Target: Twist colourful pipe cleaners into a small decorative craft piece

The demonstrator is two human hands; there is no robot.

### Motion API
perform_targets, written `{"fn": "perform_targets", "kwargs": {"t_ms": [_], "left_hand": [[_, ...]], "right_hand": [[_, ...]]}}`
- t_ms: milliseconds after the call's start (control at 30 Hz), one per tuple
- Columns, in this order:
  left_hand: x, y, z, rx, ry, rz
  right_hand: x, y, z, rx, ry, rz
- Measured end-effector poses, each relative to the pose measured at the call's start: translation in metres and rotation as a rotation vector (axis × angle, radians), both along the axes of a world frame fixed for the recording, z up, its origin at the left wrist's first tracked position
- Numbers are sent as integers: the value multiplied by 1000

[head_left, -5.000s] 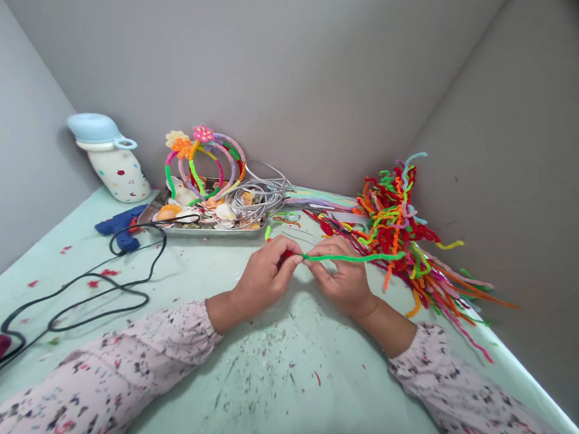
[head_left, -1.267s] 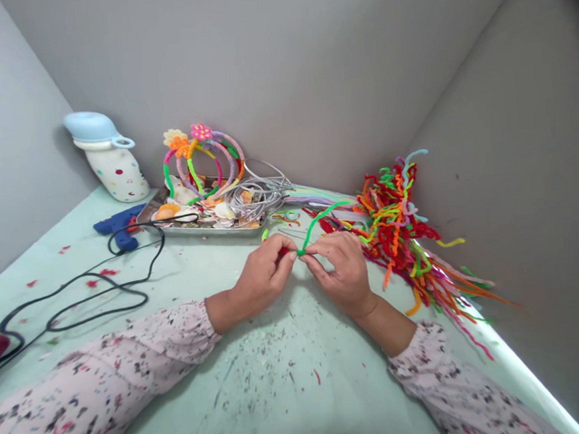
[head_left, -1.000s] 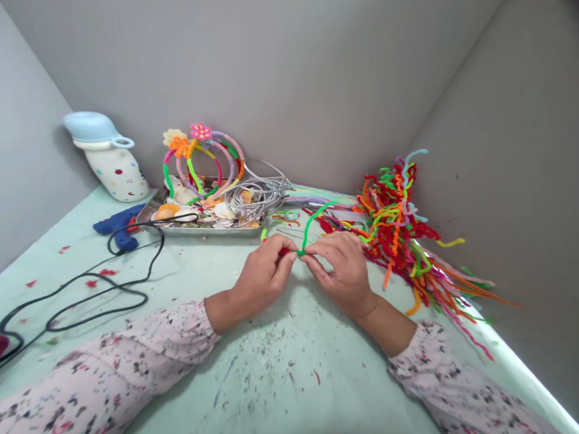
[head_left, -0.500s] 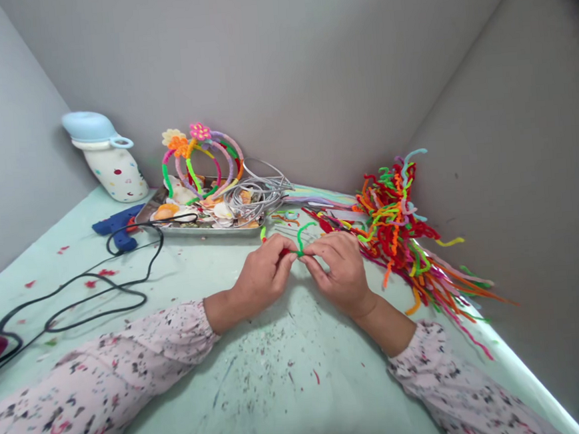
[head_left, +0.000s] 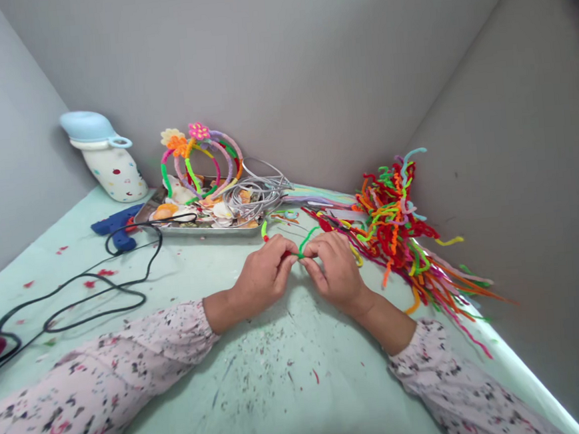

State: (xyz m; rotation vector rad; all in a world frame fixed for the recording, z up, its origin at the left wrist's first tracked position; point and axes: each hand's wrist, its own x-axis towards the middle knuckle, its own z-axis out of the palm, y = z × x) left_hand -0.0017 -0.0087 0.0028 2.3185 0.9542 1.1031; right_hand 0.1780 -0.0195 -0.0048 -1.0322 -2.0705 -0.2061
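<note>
Above the middle of the table, my left hand (head_left: 264, 272) and my right hand (head_left: 337, 270) meet fingertip to fingertip. Between them is a green pipe cleaner (head_left: 309, 241), its free end curving up and to the right. My right thumb and forefinger pinch it. My left fingers are closed on a wrapped piece; a bit of red shows at the fingertips, and a yellow-green end (head_left: 264, 229) sticks out behind the hand. Most of that piece is hidden by my fingers.
Behind my hands a metal tray (head_left: 205, 231) holds wrapped hoops with flowers and coiled wire (head_left: 260, 196). A blue glue gun (head_left: 119, 223), its black cord (head_left: 140, 292) and a bottle (head_left: 112, 164) are at left. Many-coloured pipe cleaners (head_left: 395, 229) pile up at right.
The green pipe cleaner's free end has swung lower and to the right. My right fingers have turned slightly around the join, while my left hand has stayed nearly still.
</note>
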Motion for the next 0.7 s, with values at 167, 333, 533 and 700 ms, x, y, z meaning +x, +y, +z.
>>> {"fn": "perform_targets", "kwargs": {"t_ms": [167, 333, 533, 700], "left_hand": [[0, 1, 1, -1, -13, -9], [1, 0, 2, 4, -6, -11], [0, -1, 1, 4, 13, -12], [0, 0, 0, 36, 12, -24]], "right_hand": [[3, 0, 1, -86, 114, 62], [4, -1, 2, -128, 143, 82], [2, -2, 3, -199, 167, 99], [2, -3, 3, -294, 218, 134]]}}
